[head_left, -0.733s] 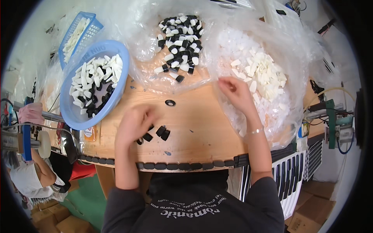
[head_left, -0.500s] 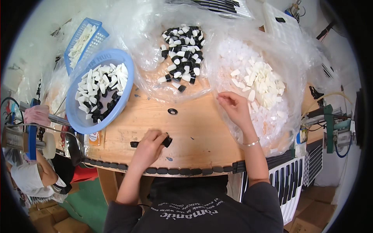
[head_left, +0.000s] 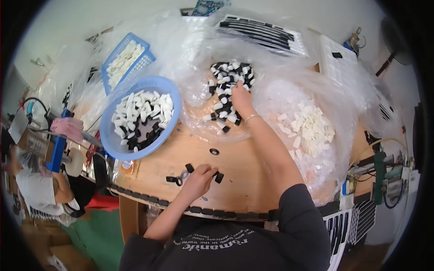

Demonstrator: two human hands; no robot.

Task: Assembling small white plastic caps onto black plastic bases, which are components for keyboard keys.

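My left hand [head_left: 201, 181] is low over the wooden table, its fingers closed on a small black cap-like piece [head_left: 219, 177]. Beside that hand lie more small black pieces [head_left: 189, 168] and a ring [head_left: 179, 181]. A black ring [head_left: 214, 151] rests alone farther up the table. My right hand [head_left: 242, 98] reaches far forward into a heap of black-and-white caps [head_left: 224, 97] on clear plastic film. Its fingers are drawn together at the heap, and whatever is between them is hidden.
To the left stands a blue basin [head_left: 105, 135] of white and black pieces, with a blue basket [head_left: 147, 58] of white pieces behind it. White flat pieces [head_left: 312, 126] pile on plastic at right. A black segmented strip [head_left: 194, 209] edges the table. Another person [head_left: 40, 189] sits far left.
My right hand has moved from beside the white pieces forward and left to the black-and-white heap. More small black pieces and a ring now show beside my left hand. The view has shifted.
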